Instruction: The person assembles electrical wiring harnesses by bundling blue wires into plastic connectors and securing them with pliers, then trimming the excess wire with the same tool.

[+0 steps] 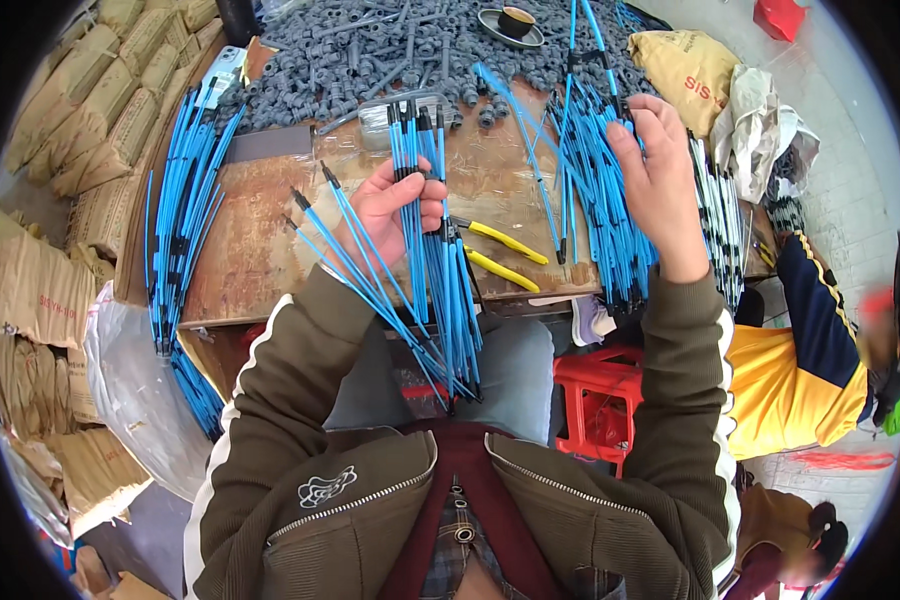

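Wooden table under blue tubes, sacks beside

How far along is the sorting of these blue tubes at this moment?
Done, apparently: a stack of blue tubes lies along the table's left edge. In hand: the left hand grips a bundle of tubes; the right hand reaches into the loose pile. Left: that pile and the grey fittings behind.
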Available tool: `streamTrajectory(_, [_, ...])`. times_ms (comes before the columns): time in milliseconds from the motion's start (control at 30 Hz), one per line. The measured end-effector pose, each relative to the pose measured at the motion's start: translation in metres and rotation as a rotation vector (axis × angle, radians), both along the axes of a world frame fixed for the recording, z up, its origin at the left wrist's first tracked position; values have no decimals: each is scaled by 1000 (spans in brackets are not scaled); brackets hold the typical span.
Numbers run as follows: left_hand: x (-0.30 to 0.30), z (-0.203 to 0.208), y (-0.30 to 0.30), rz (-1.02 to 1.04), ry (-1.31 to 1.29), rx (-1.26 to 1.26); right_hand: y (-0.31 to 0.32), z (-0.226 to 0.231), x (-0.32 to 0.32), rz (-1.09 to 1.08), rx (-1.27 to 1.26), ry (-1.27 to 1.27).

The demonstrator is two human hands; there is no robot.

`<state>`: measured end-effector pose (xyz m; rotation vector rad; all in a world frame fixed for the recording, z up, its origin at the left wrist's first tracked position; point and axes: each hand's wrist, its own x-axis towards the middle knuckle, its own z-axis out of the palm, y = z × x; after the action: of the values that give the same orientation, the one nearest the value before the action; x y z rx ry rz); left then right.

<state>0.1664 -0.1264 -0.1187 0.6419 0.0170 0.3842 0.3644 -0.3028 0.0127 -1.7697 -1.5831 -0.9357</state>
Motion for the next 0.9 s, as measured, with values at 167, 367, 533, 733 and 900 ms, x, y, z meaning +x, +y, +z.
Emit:
streamTrajectory(167, [7,-1,-1,48,49,-14,0,15,-25,-50,-129,244])
streamTrajectory(367, [-2,-7,-2,20,-26,-34,-11,42,-62,615,-647,1085])
streamTrajectory(533, [-16,20,-29,-8,-73,-69,-19,-40,-94,197,-754,658])
streamTrajectory(733, [-51,38,-64,13,4,148,-45,-80,-137,240,-662,871])
streamTrajectory(900, [-103,51,-105,-19,124,292,-80,-75,-157,538,-599,958])
